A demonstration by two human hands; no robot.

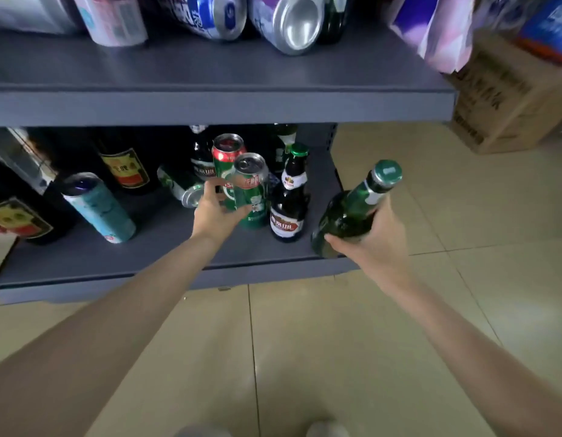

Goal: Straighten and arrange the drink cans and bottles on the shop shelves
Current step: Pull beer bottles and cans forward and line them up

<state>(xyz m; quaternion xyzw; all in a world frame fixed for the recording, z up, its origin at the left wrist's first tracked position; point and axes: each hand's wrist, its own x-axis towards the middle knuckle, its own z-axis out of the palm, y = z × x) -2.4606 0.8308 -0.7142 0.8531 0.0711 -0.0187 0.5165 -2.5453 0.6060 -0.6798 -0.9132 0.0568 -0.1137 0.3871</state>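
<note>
While its thumb curls round the green can (251,197), left hand (215,212) beside it, right hand (372,238) gripping green bottle (352,212).

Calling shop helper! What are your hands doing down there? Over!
Left hand gripping green can on bottom shelf. Right hand holding green bottle off the shelf. Brown bottle stands between them.

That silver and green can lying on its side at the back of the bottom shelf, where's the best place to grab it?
Probably around its round body, fingers coming from above. The tipped silver and green can lies on its side with its silver end facing out, behind the left hand, which holds the upright green drink can. Upright bottles crowd its right side, so the top and left look freest.
</note>
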